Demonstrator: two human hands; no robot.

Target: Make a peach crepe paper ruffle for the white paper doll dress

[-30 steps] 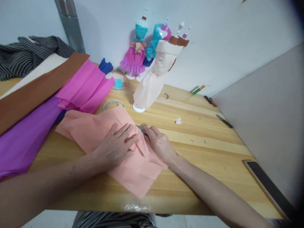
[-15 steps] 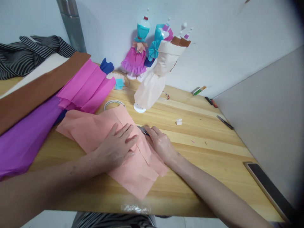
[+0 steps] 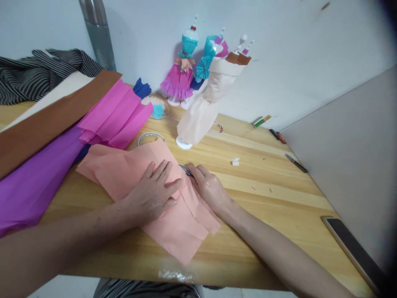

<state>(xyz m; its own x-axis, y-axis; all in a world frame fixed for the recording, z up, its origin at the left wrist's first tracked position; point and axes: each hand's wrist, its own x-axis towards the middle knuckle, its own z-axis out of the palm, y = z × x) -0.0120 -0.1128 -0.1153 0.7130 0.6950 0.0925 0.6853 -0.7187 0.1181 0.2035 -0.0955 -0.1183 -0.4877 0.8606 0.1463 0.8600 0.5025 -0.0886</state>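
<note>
A sheet of peach crepe paper (image 3: 124, 165) lies partly folded on the wooden table (image 3: 279, 223). My left hand (image 3: 155, 190) rests flat on top of it, fingers spread. At the paper's right edge my right hand (image 3: 209, 188) is closed around the handles of a pair of scissors (image 3: 186, 169). The scissor blades point left, up against the cut edge of the paper; their tips are hidden by it. A strip of paper lies loose to the right of the fold, partly under my right wrist.
Brown (image 3: 62, 99), pink (image 3: 118, 111) and purple crepe paper (image 3: 43, 178) are heaped at left. Paper-dressed figures (image 3: 198, 120) stand at the back. A roll of tape (image 3: 151, 137) sits behind the peach sheet. A craft knife (image 3: 296, 162) and a phone (image 3: 350, 244) lie at right.
The whole view has shifted slightly down and to the right. Both hands, the scissors and the peach paper keep nearly the same places relative to each other.
</note>
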